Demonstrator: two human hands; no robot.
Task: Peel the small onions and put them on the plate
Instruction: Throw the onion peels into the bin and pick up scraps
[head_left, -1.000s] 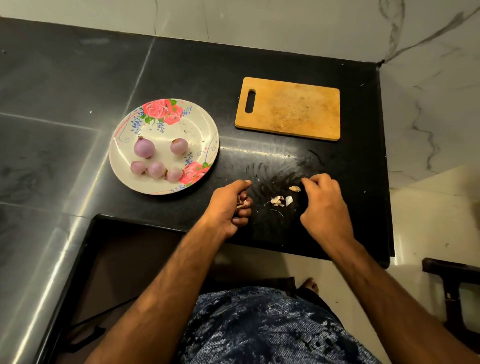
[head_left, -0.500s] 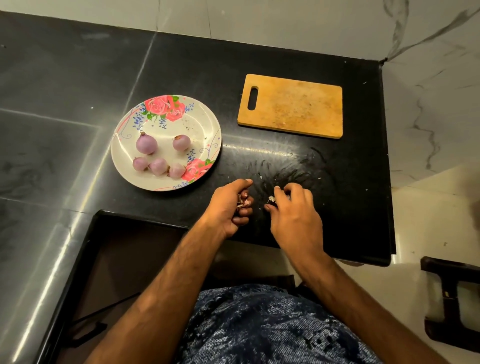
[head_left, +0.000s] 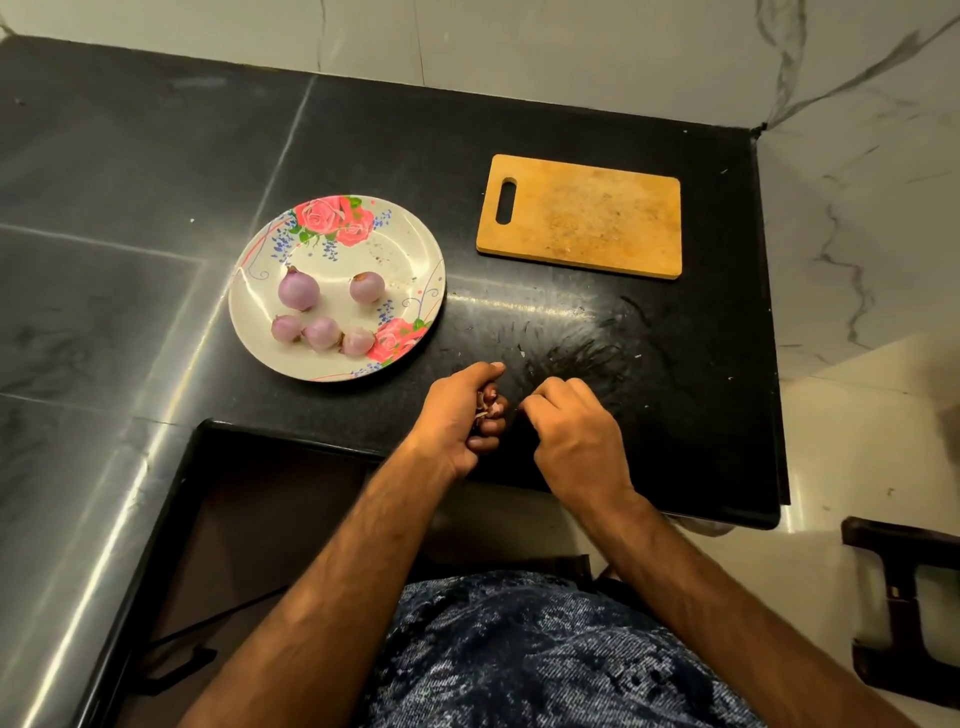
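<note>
**Onions on plate, hands at counter edge**

Five small onions (head_left: 298, 291) lie on floral plate (head_left: 408, 260), centre left. Left hand (head_left: 457, 415) grips reddish onion scraps (head_left: 491, 405), lower centre. Right hand (head_left: 576, 431) is curled just beside it; contents cannot be told.

Small onions (head_left: 298, 291) lie on the plate (head_left: 415, 249), left of the cutting board (head_left: 587, 218). Nearer, the left hand (head_left: 457, 410), seemingly enclosing peel scraps (head_left: 488, 404), sits beside the right hand (head_left: 576, 426).

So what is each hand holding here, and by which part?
Left hand grips peel scraps, bunched inside its curled fingers. Right hand is curled; any hold cannot be told.
</note>
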